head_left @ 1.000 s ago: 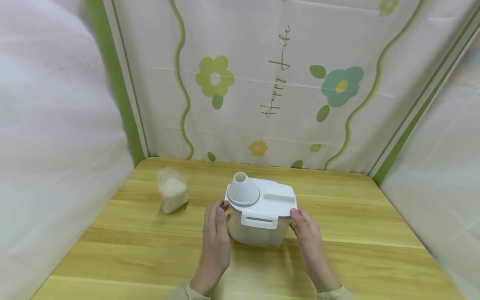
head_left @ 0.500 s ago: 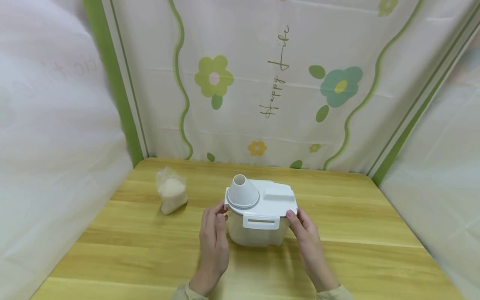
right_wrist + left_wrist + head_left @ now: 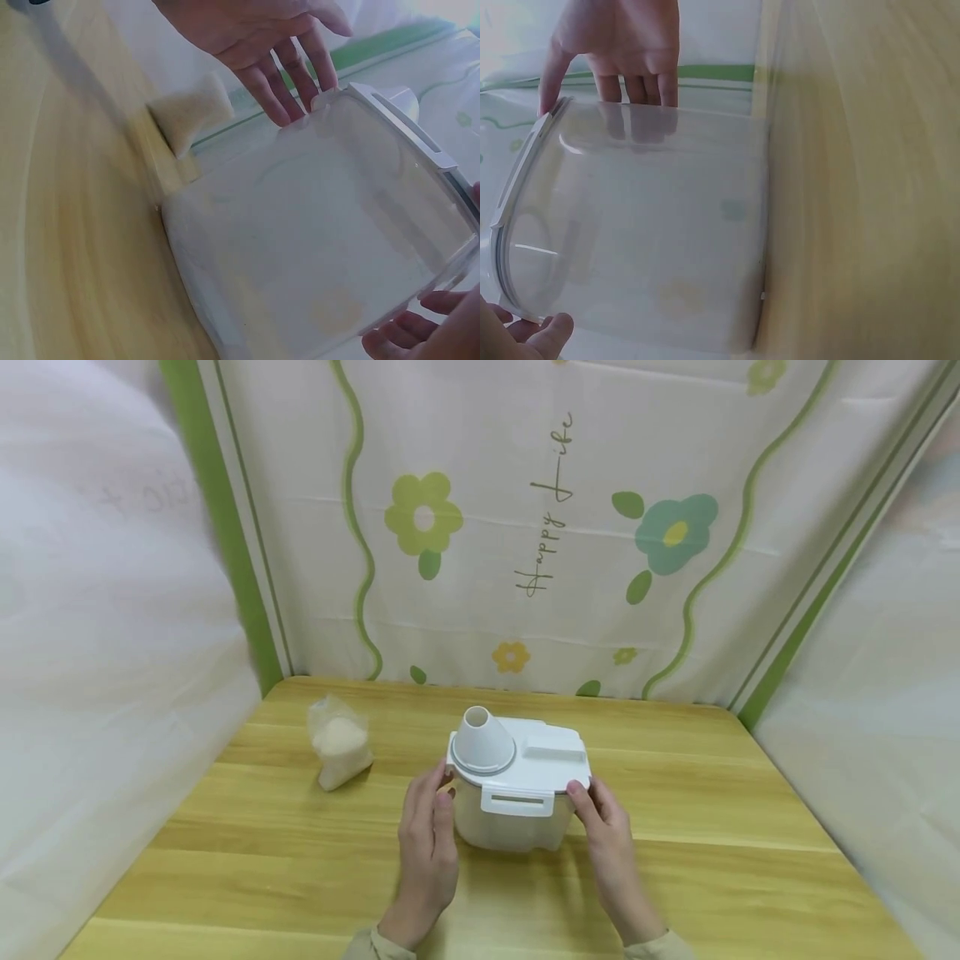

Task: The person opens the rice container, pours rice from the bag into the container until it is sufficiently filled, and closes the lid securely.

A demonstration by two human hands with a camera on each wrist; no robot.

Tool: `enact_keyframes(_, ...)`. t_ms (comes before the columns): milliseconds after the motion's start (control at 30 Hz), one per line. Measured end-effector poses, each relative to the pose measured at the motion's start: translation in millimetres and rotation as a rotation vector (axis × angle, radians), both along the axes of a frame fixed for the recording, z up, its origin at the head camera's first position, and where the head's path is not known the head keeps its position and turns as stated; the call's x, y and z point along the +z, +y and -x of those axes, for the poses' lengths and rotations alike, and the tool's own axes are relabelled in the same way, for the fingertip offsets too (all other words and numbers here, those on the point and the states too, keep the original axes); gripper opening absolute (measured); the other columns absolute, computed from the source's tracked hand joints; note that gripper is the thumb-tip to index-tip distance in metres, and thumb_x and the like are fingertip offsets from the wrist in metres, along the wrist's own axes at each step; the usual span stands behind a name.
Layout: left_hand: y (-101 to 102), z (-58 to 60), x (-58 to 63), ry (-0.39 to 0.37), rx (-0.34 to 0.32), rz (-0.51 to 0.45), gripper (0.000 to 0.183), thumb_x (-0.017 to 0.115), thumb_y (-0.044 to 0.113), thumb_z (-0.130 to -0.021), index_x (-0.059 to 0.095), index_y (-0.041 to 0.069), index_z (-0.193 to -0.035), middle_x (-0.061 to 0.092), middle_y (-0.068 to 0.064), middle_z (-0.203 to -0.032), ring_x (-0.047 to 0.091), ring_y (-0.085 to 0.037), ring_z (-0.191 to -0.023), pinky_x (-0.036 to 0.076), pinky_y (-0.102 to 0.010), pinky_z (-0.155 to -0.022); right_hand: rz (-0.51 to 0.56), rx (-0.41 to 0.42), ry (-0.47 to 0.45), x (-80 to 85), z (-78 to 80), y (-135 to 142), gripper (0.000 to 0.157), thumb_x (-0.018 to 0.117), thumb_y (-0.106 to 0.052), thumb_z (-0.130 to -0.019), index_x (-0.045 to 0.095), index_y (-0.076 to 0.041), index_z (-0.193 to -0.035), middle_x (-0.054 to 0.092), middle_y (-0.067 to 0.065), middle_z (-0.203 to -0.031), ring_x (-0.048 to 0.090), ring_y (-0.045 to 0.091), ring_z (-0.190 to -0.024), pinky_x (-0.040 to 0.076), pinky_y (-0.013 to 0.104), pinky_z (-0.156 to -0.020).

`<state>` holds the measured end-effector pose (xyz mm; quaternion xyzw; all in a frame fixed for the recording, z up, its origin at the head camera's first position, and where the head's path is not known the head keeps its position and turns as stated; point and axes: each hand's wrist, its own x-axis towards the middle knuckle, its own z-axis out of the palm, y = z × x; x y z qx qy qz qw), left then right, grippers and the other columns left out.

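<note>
A translucent storage container [image 3: 510, 828] stands on the wooden table in front of me, topped by a white lid [image 3: 551, 770]. On the lid's left half a white cone-shaped spout [image 3: 484, 748] points up, and a slotted clip [image 3: 517, 802] hangs at the front. My left hand [image 3: 427, 852] touches the left end just below the lid with extended fingertips, its thumb standing apart. At the other end my right hand [image 3: 611, 843] holds the front right corner, thumb on the lid's edge and fingers along the side wall, as the left wrist view shows.
A clear plastic bag [image 3: 341, 753] with pale grainy contents sits at the back left of the table [image 3: 262, 860]. White curtains with flowers [image 3: 424, 515] and lettering close off the back and both sides.
My right thumb has shifted slightly left along the lid's front edge. The container has turned and moved only a little, and both hands stay at its ends.
</note>
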<state>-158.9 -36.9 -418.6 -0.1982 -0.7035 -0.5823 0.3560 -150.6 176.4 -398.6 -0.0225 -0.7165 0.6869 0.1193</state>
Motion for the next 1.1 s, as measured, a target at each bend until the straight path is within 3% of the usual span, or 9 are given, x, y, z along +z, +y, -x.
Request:
enact_keyframes(467, 0.7, -0.6, -6.2, -0.003, -0.022, 0.019, 0.043, 0.041, -0.009, -0.100, 0.045, -0.004, -0.143, 0.052, -0.016, -0.126, 0.052, -0.035, -0.116, 0.053, -0.035, -0.093, -0.008, -0.027, -0.005, -3.0, -2.5, -1.2, 0.043, 0.054, -0.031, -0.103, 0.054, -0.004, -0.135, 0.058, 0.010, -0.129, 0.053, 0.019, -0.118, 0.043, 0.022, -0.098)
enact_keyframes(733, 0.8, 1.2, -3.6, -0.002, -0.019, 0.024, 0.045, 0.040, -0.008, -0.100, 0.044, -0.003, -0.144, 0.052, -0.014, -0.128, 0.052, -0.033, -0.117, 0.054, -0.043, -0.091, -0.005, -0.006, 0.021, -2.7, 1.0, -0.4, 0.042, 0.055, -0.032, -0.103, 0.055, -0.006, -0.135, 0.058, 0.007, -0.129, 0.052, 0.019, -0.120, 0.043, 0.024, -0.100)
enact_keyframes(1100, 1.8, 2.2, -1.8, -0.012, -0.018, 0.021, 0.045, 0.040, -0.010, -0.099, 0.045, -0.003, -0.143, 0.051, -0.015, -0.128, 0.053, -0.034, -0.115, 0.054, -0.043, -0.090, 0.001, -0.006, 0.030, -2.9, 0.8, 0.0, 0.040, 0.055, -0.031, -0.103, 0.055, -0.005, -0.134, 0.058, 0.007, -0.129, 0.051, 0.019, -0.120, 0.042, 0.026, -0.101)
